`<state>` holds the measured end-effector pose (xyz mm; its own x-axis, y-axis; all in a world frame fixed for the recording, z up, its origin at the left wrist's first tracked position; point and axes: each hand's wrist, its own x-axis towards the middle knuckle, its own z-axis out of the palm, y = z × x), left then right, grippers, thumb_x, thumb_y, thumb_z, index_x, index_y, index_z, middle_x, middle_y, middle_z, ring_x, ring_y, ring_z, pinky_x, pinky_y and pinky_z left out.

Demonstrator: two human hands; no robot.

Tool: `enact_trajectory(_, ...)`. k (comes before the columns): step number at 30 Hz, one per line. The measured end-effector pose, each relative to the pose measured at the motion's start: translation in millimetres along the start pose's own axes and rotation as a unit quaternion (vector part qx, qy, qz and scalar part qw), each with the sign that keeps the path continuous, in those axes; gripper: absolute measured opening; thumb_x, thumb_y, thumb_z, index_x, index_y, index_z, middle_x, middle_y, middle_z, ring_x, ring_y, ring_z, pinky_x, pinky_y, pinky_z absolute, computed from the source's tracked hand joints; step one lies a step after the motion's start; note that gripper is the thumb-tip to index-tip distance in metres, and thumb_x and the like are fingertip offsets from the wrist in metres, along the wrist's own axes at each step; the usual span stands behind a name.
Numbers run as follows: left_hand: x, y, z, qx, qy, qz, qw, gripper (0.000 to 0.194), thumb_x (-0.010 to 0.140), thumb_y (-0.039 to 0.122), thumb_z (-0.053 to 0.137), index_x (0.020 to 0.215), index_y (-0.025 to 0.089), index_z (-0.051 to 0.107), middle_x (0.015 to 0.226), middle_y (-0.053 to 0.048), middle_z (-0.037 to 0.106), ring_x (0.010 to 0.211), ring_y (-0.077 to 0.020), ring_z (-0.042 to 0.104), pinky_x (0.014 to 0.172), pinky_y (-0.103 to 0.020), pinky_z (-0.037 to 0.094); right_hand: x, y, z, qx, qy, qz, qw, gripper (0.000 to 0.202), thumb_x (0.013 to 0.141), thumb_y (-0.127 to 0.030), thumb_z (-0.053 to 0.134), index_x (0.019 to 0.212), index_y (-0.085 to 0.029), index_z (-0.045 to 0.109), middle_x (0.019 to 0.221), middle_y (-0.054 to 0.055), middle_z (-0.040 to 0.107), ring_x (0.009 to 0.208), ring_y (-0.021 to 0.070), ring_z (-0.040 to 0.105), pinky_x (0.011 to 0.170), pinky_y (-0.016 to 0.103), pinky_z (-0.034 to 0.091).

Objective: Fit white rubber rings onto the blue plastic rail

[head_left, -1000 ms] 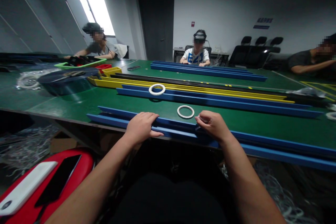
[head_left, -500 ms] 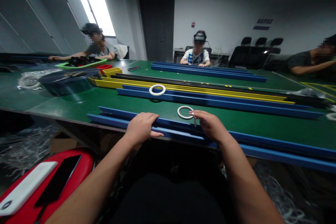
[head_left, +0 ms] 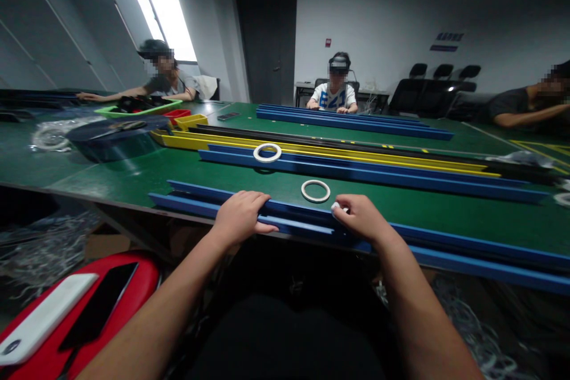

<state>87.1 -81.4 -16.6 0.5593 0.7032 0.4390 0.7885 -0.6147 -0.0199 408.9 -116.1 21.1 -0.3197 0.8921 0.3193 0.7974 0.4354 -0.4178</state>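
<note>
A long blue channel (head_left: 191, 206), U-shaped, lies along the front edge of the table. My left hand (head_left: 238, 219) grips it, fingers over the far wall and thumb at the near wall. Farther right, over the same channel, my right hand (head_left: 360, 217) is closed with its fingers curled in. A small white strip (head_left: 337, 208) shows at its fingertips, mostly hidden by the hand. Just beyond, a white ring-shaped tape roll (head_left: 316, 191) lies flat on the green table. A second white tape roll (head_left: 267, 152) rests on another blue channel (head_left: 378, 174).
Yellow channels (head_left: 312, 149) and black channels lie farther back, with more blue channels (head_left: 351, 122) beyond. At left are a dark round roll (head_left: 113, 139) and a green tray (head_left: 142, 108). A red stool (head_left: 133, 285) holds two phone-like items. Several people sit around the table.
My right hand has drawn back from the near tape roll, slightly right, its fingers curling in. The white strip that hung below them is now mostly inside the hand. My left hand stays put.
</note>
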Motion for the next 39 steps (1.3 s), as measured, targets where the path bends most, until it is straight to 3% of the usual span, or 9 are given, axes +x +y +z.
enact_trajectory(6,0.1,0.0,0.2,0.000,0.003,0.000,1.000,0.074,0.070,0.074,0.062,0.120,0.019,0.061,0.117,-0.013,0.067,0.106,-0.0304,0.062,0.095,-0.043,0.045,0.9,-2.3,-5.1,0.093,-0.012,0.031,0.995,0.027,0.090,-0.033,0.044,0.080,-0.018,0.065,0.073,0.001,0.065,0.067,0.0135,0.054,0.062,0.024,0.035)
enact_trajectory(13,0.3,0.1,0.0,0.008,-0.001,0.001,1.000,0.076,0.070,0.076,0.061,0.120,0.018,0.061,0.115,-0.013,0.067,0.105,-0.0299,0.062,0.093,-0.042,0.046,0.5,3.3,-0.7,0.117,0.037,0.068,0.990,0.032,0.094,-0.042,0.043,0.071,-0.021,0.052,0.059,-0.003,0.053,0.056,0.0116,0.046,0.056,0.025,0.031)
enact_trajectory(20,0.0,0.3,-0.4,0.010,0.000,0.003,1.000,0.076,0.071,0.076,0.060,0.120,0.018,0.061,0.116,-0.012,0.067,0.105,-0.0293,0.061,0.094,-0.042,0.045,0.7,6.9,1.8,0.116,0.071,0.051,0.989,0.023,0.095,-0.043,0.043,0.089,-0.023,0.053,0.070,-0.003,0.056,0.062,0.0124,0.049,0.059,0.025,0.033)
enact_trajectory(32,0.1,-0.5,0.7,0.007,0.002,0.003,1.000,0.074,0.070,0.075,0.061,0.119,0.019,0.061,0.116,-0.012,0.067,0.105,-0.0297,0.062,0.093,-0.041,0.045,1.1,5.4,0.4,0.113,0.048,0.015,0.992,0.024,0.095,-0.040,0.044,0.084,-0.022,0.055,0.067,-0.002,0.053,0.062,0.0131,0.046,0.059,0.026,0.032)
enact_trajectory(39,-0.5,-0.2,0.6,0.010,0.005,0.006,1.000,0.075,0.071,0.076,0.061,0.119,0.018,0.061,0.114,-0.012,0.067,0.105,-0.0289,0.061,0.094,-0.041,0.045,2.7,6.0,1.4,0.098,0.055,-0.002,0.994,0.015,0.091,-0.029,0.047,0.090,-0.020,0.060,0.080,0.001,0.061,0.071,0.0147,0.053,0.066,0.026,0.037)
